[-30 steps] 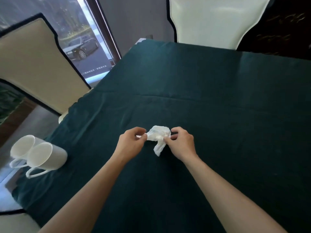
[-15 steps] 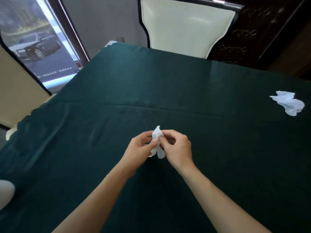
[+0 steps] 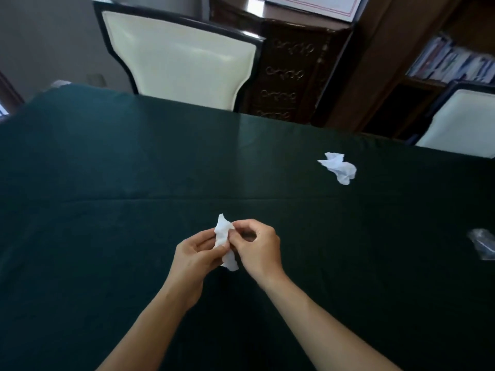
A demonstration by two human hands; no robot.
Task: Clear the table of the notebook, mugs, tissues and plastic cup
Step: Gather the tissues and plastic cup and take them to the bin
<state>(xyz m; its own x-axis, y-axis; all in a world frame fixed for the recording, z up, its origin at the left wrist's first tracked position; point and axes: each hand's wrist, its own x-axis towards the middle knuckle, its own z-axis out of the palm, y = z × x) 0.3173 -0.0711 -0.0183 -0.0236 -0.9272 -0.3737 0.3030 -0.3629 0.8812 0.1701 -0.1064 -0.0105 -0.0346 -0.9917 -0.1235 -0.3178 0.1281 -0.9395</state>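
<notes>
Now plastic cup [image 3: 483,243] appears beside hands' tissue [image 3: 223,238]

1. I'm looking across a table [image 3: 134,162] draped in dark green cloth.
2. A cream-backed chair [image 3: 179,57] with a black frame sits at its far side.
3. Grey wall [image 3: 45,36] behind, left.
4. Dark carved cabinet [image 3: 289,73], then a wooden bookshelf [image 3: 452,60]; second chair [image 3: 460,124] far right.
</notes>
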